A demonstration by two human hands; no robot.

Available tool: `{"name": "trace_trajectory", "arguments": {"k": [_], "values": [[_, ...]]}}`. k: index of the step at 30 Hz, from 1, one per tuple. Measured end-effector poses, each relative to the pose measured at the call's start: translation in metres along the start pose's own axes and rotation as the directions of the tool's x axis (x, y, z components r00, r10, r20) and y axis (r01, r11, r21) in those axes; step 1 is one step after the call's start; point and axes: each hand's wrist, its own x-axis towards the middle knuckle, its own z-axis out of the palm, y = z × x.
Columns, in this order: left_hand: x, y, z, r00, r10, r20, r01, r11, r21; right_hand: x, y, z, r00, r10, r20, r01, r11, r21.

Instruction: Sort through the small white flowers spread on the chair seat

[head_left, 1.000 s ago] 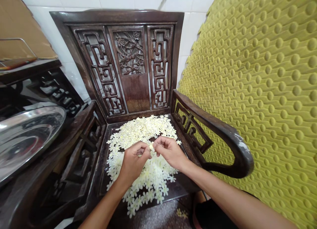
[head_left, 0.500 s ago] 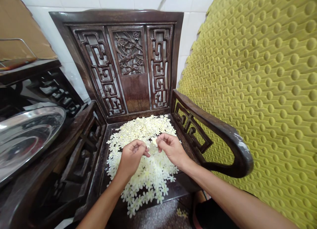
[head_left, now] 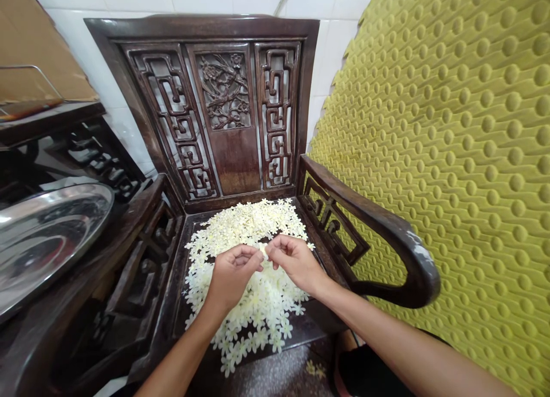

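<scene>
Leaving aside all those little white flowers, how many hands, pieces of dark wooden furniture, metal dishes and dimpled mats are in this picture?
Hands: 2 (left hand, right hand)
Dark wooden furniture: 2 (carved armchair, carved piece beside it)
Round metal dishes: 1 (round metal dish)
Dimpled mats: 1 (dimpled yellow-green mat)
Total: 6

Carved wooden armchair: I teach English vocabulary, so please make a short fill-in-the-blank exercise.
Small cream-white flowers lie heaped on the ____ of a dark carved wooden armchair.
A round shiny steel tray sits to the ____ of that armchair in view.
The person's left hand and right hand, fingertips close together, are held ____ the heap.
seat; left; above
</scene>
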Motion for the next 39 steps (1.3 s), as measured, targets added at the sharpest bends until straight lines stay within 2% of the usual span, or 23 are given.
{"name": "trace_trajectory", "arguments": {"k": [10, 17, 25, 29, 32, 39], "values": [[0.0005, -0.0008, -0.002, 1.0, 0.023, 0.0, -0.023, 1.0, 0.017, -0.0008, -0.0023, -0.0006, 0.998, 0.02, 0.056, -0.021, 0.999, 0.034], [-0.0004, 0.0041, -0.0011, 1.0, 0.015, 0.007, -0.015, 1.0, -0.008, 0.0008, -0.001, -0.0005, 1.0, 0.0, 0.001, 0.0, 0.999, 0.055], [0.0033, -0.0032, -0.0067, 0.996, -0.089, -0.019, 0.089, 0.995, -0.037, 0.0033, 0.001, -0.0068, 0.997, -0.031, -0.07, 0.032, 0.999, 0.014], [0.0025, -0.005, -0.0049, 0.999, -0.049, -0.013, 0.05, 0.997, 0.054, 0.0005, 0.0022, -0.0027, 0.999, -0.045, -0.031, 0.043, 0.997, -0.061], [0.0011, -0.0034, -0.0016, 1.0, -0.019, -0.002, 0.019, 1.0, 0.018, -0.0025, 0.0035, 0.0002, 0.998, -0.07, 0.003, 0.07, 0.992, -0.101], [0.0017, -0.0003, -0.0003, 0.999, -0.034, -0.041, 0.034, 0.999, -0.018, -0.0046, 0.0, 0.0002, 0.995, -0.099, -0.001, 0.097, 0.982, -0.164]]}}
